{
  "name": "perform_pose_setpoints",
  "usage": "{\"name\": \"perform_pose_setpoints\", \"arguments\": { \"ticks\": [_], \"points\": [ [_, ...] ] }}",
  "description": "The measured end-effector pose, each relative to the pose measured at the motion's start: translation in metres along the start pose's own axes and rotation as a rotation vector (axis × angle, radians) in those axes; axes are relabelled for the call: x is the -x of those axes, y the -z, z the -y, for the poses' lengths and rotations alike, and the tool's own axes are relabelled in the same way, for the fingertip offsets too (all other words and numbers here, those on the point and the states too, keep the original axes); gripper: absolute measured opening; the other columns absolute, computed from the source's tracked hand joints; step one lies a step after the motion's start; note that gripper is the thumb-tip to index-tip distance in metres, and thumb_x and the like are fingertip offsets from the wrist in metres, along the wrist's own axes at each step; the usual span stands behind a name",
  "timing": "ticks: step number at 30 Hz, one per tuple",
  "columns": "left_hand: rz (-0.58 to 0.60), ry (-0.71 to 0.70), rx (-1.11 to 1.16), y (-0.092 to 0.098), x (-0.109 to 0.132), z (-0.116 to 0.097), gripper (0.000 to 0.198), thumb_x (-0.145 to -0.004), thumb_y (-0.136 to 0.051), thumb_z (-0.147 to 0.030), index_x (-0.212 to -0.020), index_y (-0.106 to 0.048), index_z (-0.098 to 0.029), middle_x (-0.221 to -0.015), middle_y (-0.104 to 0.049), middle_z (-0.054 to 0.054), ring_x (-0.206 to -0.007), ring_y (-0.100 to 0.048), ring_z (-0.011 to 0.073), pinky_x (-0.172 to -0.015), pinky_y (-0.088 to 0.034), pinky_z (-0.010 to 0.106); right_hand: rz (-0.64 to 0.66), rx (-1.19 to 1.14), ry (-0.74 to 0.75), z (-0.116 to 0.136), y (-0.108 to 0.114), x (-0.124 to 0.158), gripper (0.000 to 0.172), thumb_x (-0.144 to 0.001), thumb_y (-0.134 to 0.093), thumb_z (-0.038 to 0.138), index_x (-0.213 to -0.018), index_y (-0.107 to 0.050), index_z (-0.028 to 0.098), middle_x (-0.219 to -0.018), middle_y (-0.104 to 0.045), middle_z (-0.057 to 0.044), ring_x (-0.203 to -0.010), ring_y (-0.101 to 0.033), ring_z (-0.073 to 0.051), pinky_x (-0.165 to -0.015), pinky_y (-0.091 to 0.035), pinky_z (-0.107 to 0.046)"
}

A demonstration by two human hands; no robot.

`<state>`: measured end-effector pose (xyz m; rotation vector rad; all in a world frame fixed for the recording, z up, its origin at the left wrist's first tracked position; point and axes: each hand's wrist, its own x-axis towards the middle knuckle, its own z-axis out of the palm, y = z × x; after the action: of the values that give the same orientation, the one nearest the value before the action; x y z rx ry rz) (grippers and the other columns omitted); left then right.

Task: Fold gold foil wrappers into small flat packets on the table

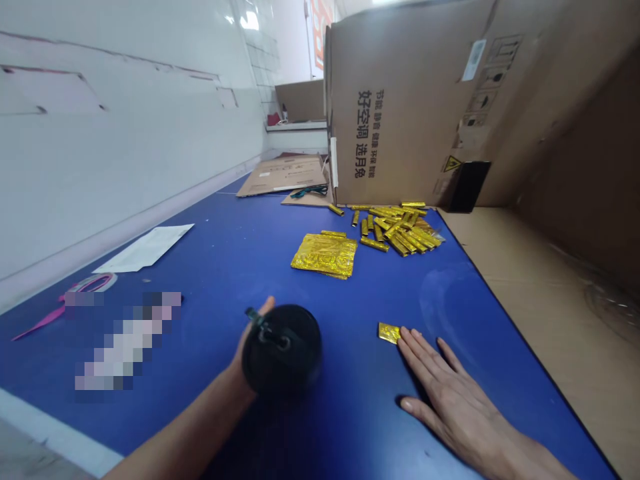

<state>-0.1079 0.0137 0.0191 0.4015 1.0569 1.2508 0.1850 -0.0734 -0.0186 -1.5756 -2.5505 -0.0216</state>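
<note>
In the head view, my left hand (249, 347) is wrapped round a black tumbler (283, 353) with a round lid and a small loop on top, seen from above. Most of my left fingers are hidden behind it. My right hand (450, 393) lies flat on the blue table (350, 413), fingers stretched out and thumb apart. Its fingertips touch the edge of a small gold foil piece (389, 333). Further off lies a flat stack of gold foil sheets (325, 255). Beyond it to the right is a pile of gold foil rolls (407, 233).
A large cardboard box (400, 113) stands at the table's far right. Flattened cardboard (285, 175) lies at the far end. At left are a white sheet of paper (147, 248), a pink-and-white tape-like loop (95, 283) and a blurred-out item (127, 343), beside the white wall (125, 153).
</note>
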Motion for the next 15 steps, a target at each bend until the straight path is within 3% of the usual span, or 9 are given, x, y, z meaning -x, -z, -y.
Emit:
{"name": "perform_pose_setpoints", "arguments": {
  "ticks": [1, 2, 3, 5, 8, 10, 15],
  "points": [
    [0.105, 0.261, -0.058, -0.009, 0.010, 0.009, 0.032, -0.078, -0.050, -0.033, -0.057, -0.058, -0.011, -0.054, -0.061, 0.006, -0.053, -0.060, 0.0213, -0.059, -0.046, 0.035, -0.001, 0.004, 0.004, 0.000, 0.000, 0.000, 0.067, -0.082, -0.035, 0.049, -0.136, -0.009, 0.020, -0.138, -0.024, -0.009, -0.125, -0.021, -0.024, -0.098, -0.025, -0.050],
    [0.181, 0.424, -0.064, -0.018, 0.020, 0.019, 0.039, -0.078, -0.049, -0.039, -0.050, -0.054, -0.012, -0.051, -0.059, 0.005, -0.050, -0.058, 0.0194, -0.058, -0.046, 0.033, -0.004, 0.008, 0.009, 0.000, 0.000, 0.000, 0.067, -0.082, -0.035, 0.049, -0.136, -0.009, 0.020, -0.138, -0.024, -0.009, -0.125, -0.021, -0.024, -0.098, -0.025, -0.050],
    [0.234, 0.470, -0.043, -0.028, 0.029, 0.028, 0.044, -0.077, -0.048, -0.043, -0.045, -0.050, -0.013, -0.047, -0.057, 0.003, -0.046, -0.055, 0.0164, -0.055, -0.044, 0.029, -0.006, 0.012, 0.015, 0.000, 0.000, 0.001, 0.067, -0.083, -0.036, 0.049, -0.136, -0.009, 0.019, -0.138, -0.024, -0.010, -0.125, -0.021, -0.024, -0.098, -0.025, -0.051],
    [0.260, 0.495, -0.114, -0.048, 0.042, 0.047, 0.046, -0.072, -0.053, -0.048, -0.042, -0.049, -0.013, -0.039, -0.051, 0.001, -0.037, -0.048, 0.0113, -0.050, -0.040, 0.024, -0.006, 0.019, 0.023, 0.000, 0.001, 0.001, 0.065, -0.083, -0.035, 0.046, -0.136, -0.009, 0.018, -0.138, -0.023, -0.010, -0.126, -0.020, -0.024, -0.097, -0.025, -0.051],
    [0.263, 0.470, -0.308, -0.073, 0.055, 0.074, 0.051, -0.061, -0.058, -0.059, -0.043, -0.051, -0.012, -0.039, -0.051, 0.001, -0.038, -0.046, 0.0111, -0.048, -0.036, 0.023, 0.015, 0.018, 0.027, -0.001, 0.003, 0.001, 0.062, -0.085, -0.034, 0.042, -0.136, -0.009, 0.017, -0.138, -0.023, -0.011, -0.126, -0.019, -0.023, -0.097, -0.026, -0.050],
    [0.264, 0.464, -0.305, -0.086, 0.064, 0.091, 0.055, -0.056, -0.056, -0.066, -0.040, -0.047, -0.014, -0.035, -0.047, 0.000, -0.034, -0.041, 0.0097, -0.047, -0.035, 0.024, 0.028, 0.009, 0.029, -0.002, 0.003, 0.001, 0.062, -0.085, -0.034, 0.041, -0.136, -0.011, 0.017, -0.139, -0.022, -0.011, -0.126, -0.019, -0.023, -0.098, -0.025, -0.050],
    [0.383, 0.484, -0.242, -0.101, 0.083, 0.115, 0.058, -0.044, -0.058, -0.071, -0.041, -0.047, -0.015, -0.041, -0.053, 0.003, -0.037, -0.047, 0.0130, -0.050, -0.037, 0.028, 0.006, -0.030, 0.024, -0.003, 0.002, 0.001, 0.062, -0.083, -0.037, 0.036, -0.136, -0.010, 0.016, -0.139, -0.020, -0.011, -0.127, -0.016, -0.024, -0.099, -0.023, -0.051]
  ]
}}
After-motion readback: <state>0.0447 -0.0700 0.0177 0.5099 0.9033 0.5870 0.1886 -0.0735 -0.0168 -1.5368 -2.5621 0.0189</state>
